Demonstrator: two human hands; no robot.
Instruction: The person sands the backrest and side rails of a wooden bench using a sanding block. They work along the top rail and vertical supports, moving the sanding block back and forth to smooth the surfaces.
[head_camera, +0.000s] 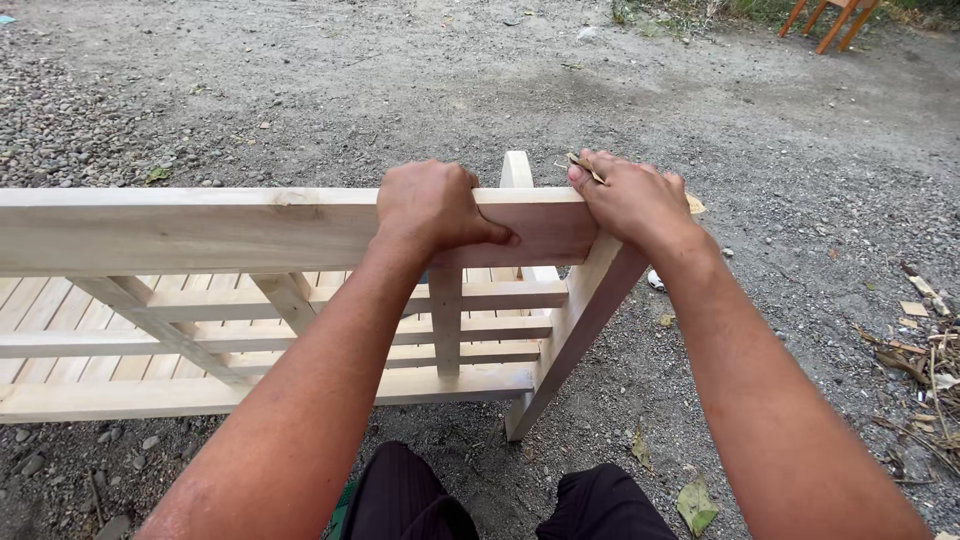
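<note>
While the left hand (432, 205) gripped the top rail (200, 228), the right hand (630, 200) pinched a pencil (585, 167) at the corner, seemingly marking; a steady frame seemed needed next.

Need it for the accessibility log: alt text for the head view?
The left hand grips the top rail of an unfinished wooden frame on gravel. The right hand holds its corner, pinching a thin wooden sliver.
</note>
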